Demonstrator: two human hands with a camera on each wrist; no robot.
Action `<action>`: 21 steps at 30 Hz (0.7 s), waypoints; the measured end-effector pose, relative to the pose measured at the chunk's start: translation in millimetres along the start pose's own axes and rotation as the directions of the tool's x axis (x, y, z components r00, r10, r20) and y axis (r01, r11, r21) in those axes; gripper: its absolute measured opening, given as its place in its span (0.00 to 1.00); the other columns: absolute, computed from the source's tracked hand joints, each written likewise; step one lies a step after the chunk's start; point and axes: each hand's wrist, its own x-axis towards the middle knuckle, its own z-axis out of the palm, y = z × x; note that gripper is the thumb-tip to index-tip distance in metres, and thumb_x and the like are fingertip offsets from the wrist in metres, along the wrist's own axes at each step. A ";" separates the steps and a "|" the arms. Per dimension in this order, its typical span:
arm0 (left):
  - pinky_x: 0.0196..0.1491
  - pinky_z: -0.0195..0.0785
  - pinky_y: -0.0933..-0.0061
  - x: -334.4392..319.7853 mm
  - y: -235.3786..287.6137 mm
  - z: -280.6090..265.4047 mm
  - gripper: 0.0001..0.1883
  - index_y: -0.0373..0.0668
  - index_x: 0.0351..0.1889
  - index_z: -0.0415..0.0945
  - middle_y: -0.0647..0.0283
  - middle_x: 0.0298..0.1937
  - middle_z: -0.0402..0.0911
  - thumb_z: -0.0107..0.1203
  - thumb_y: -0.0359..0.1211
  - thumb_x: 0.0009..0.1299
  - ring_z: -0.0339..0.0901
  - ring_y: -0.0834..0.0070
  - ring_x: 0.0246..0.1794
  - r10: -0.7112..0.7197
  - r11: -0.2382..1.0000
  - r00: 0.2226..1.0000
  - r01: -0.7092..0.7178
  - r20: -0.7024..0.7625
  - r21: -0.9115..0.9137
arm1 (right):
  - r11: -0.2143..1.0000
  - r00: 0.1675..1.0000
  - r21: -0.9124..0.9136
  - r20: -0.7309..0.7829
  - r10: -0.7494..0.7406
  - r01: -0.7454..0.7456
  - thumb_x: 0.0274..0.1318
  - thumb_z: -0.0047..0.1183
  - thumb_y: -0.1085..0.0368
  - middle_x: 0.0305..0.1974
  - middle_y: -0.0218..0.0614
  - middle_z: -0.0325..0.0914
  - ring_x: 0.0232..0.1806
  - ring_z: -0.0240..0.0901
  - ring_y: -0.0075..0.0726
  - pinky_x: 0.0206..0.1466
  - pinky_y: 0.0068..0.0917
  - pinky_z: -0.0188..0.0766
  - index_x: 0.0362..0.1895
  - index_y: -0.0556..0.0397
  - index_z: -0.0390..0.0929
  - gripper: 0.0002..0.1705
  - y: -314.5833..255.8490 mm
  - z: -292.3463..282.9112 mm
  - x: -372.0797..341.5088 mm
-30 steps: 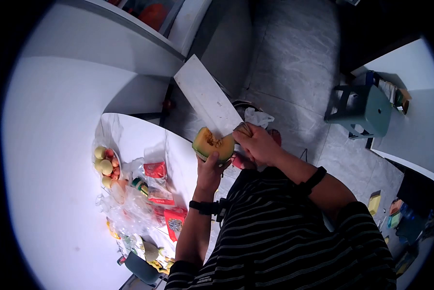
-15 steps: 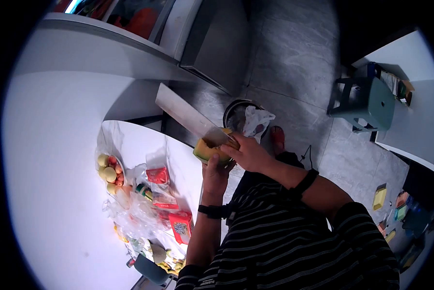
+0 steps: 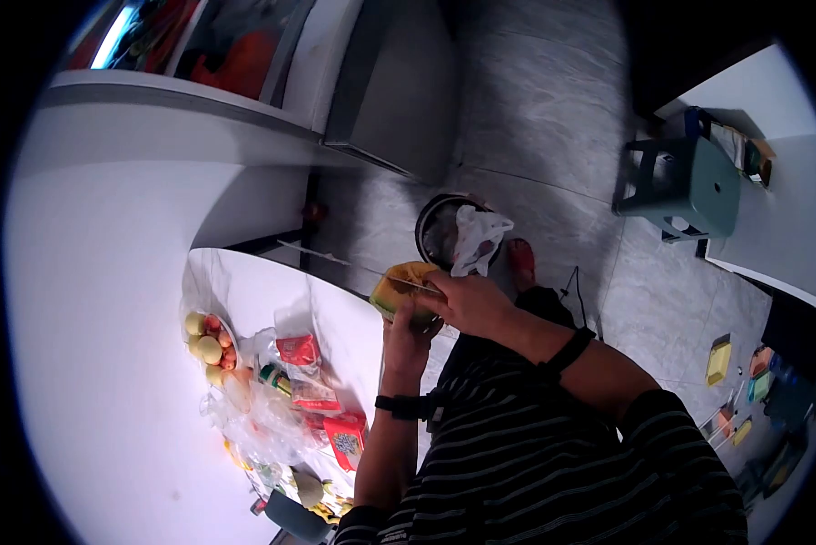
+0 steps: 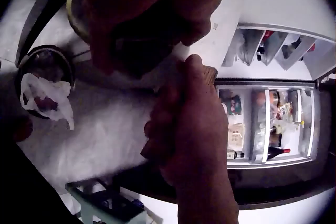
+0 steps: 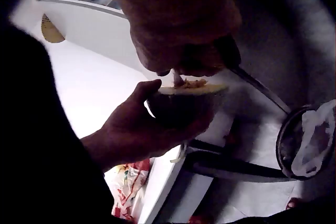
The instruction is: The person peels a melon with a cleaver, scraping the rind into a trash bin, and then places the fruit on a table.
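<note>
A piece of orange-fleshed melon with green rind [image 3: 391,295] is held in the left hand [image 3: 409,343], above the floor beside the white table's edge. The right hand [image 3: 473,304] grips the knife's handle right at the melon; the knife blade [image 3: 336,260] is seen nearly edge-on, pointing away to the left. In the right wrist view the left hand [image 5: 128,129] cups the melon [image 5: 184,103] from below, and the right hand [image 5: 184,40] is over its cut face. The left wrist view shows the right hand [image 4: 194,134] round the wooden handle [image 4: 209,75].
A bin [image 3: 433,238] with a white plastic bag [image 3: 480,238] stands on the floor below the hands. The table [image 3: 272,277] carries round fruit [image 3: 210,349], plastic bags and red packets [image 3: 299,350]. A green stool [image 3: 712,186] stands at the right.
The knife has turned from showing its broad face to nearly edge-on, its tip swinging lower in the head view. The right hand has moved in against the melon, and more of the bin shows.
</note>
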 end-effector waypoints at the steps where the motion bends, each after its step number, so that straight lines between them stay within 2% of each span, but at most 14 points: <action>1: 0.53 0.70 0.57 0.2 -0.6 0.7 0.27 0.51 0.65 0.57 0.60 0.60 0.69 0.52 0.39 0.70 0.71 0.65 0.57 -0.008 1.000 1.000 0.008 -0.007 0.008 | 1.000 1.000 -0.029 0.007 -0.011 0.011 0.61 0.48 0.45 0.26 0.48 0.79 0.28 0.78 0.57 0.29 0.49 0.74 0.49 0.53 0.69 0.25 2.7 0.8 -1.3; 4: 0.52 0.71 0.57 6.7 -4.4 -1.9 0.26 0.52 0.64 0.57 0.60 0.59 0.70 0.51 0.37 0.69 0.72 0.65 0.55 -0.028 1.000 1.000 0.028 -0.006 0.000 | 0.995 1.000 -0.097 -0.011 -0.021 0.020 0.62 0.47 0.45 0.26 0.46 0.80 0.26 0.78 0.54 0.28 0.47 0.74 0.51 0.52 0.68 0.26 8.5 2.2 -2.7; 7: 0.50 0.71 0.56 13.2 -6.0 -1.7 0.24 0.52 0.63 0.58 0.60 0.59 0.70 0.51 0.37 0.69 0.72 0.66 0.54 -0.041 0.999 0.998 0.042 -0.041 0.023 | 0.996 0.999 -0.091 0.037 0.024 -0.020 0.62 0.46 0.44 0.28 0.47 0.80 0.28 0.79 0.56 0.30 0.49 0.74 0.52 0.53 0.68 0.27 8.9 -1.5 -3.0; 10: 0.49 0.71 0.56 15.4 -7.4 -3.6 0.24 0.53 0.62 0.58 0.60 0.58 0.70 0.51 0.37 0.69 0.72 0.66 0.53 -0.045 0.998 0.998 0.046 -0.039 0.042 | 0.997 0.998 0.047 0.025 0.059 -0.060 0.61 0.47 0.43 0.29 0.48 0.80 0.30 0.78 0.58 0.33 0.48 0.75 0.53 0.53 0.68 0.28 15.2 -0.3 -5.4; 12: 0.49 0.71 0.56 16.1 -6.2 -8.4 0.25 0.53 0.63 0.58 0.61 0.58 0.70 0.51 0.37 0.69 0.72 0.66 0.54 -0.070 0.995 0.996 0.073 -0.059 0.060 | 0.956 0.993 0.282 -0.056 0.100 -0.080 0.61 0.49 0.44 0.30 0.49 0.81 0.30 0.79 0.56 0.34 0.48 0.75 0.53 0.54 0.68 0.28 17.8 -1.9 -5.9; 13: 0.49 0.71 0.56 16.7 -5.8 -10.9 0.25 0.53 0.63 0.57 0.61 0.58 0.70 0.51 0.37 0.69 0.72 0.66 0.54 -0.083 0.994 0.994 0.088 -0.071 0.068 | 0.915 0.988 0.394 -0.091 0.127 -0.082 0.61 0.50 0.44 0.31 0.49 0.81 0.30 0.80 0.55 0.35 0.47 0.75 0.53 0.54 0.69 0.28 20.1 -3.2 -5.6; 15: 0.49 0.71 0.55 19.5 -5.0 -14.4 0.26 0.54 0.64 0.57 0.62 0.59 0.70 0.51 0.37 0.69 0.72 0.66 0.55 -0.088 0.994 0.995 0.090 -0.050 0.053 | 0.806 0.973 0.560 -0.003 0.231 -0.189 0.61 0.51 0.47 0.22 0.37 0.74 0.21 0.72 0.36 0.25 0.34 0.68 0.43 0.52 0.70 0.21 32.3 -10.2 1.6; 17: 0.50 0.70 0.55 21.5 -5.1 -14.3 0.27 0.53 0.65 0.57 0.62 0.59 0.70 0.52 0.39 0.68 0.71 0.65 0.55 -0.075 0.993 0.995 0.080 -0.070 0.082 | 0.620 0.933 0.713 0.137 0.334 -0.327 0.62 0.51 0.49 0.18 0.28 0.69 0.16 0.66 0.24 0.20 0.25 0.62 0.36 0.50 0.70 0.18 41.4 -27.0 5.6; 19: 0.51 0.69 0.54 23.7 -5.7 -7.9 0.28 0.51 0.65 0.59 0.61 0.58 0.71 0.52 0.43 0.68 0.71 0.64 0.56 -0.042 0.986 0.992 0.060 -0.123 0.153 | 0.346 0.854 0.810 0.324 0.408 -0.473 0.62 0.51 0.48 0.19 0.23 0.66 0.15 0.60 0.19 0.18 0.21 0.59 0.34 0.48 0.68 0.18 43.0 -62.4 1.7; 21: 0.51 0.70 0.54 29.9 -9.0 -15.2 0.28 0.51 0.65 0.59 0.61 0.59 0.70 0.52 0.43 0.68 0.71 0.64 0.56 -0.067 0.982 0.988 0.091 -0.142 0.167 | 0.284 0.801 0.819 0.310 0.512 -0.498 0.63 0.50 0.49 0.20 0.24 0.66 0.16 0.61 0.19 0.19 0.22 0.59 0.34 0.48 0.67 0.17 66.7 -72.0 -0.9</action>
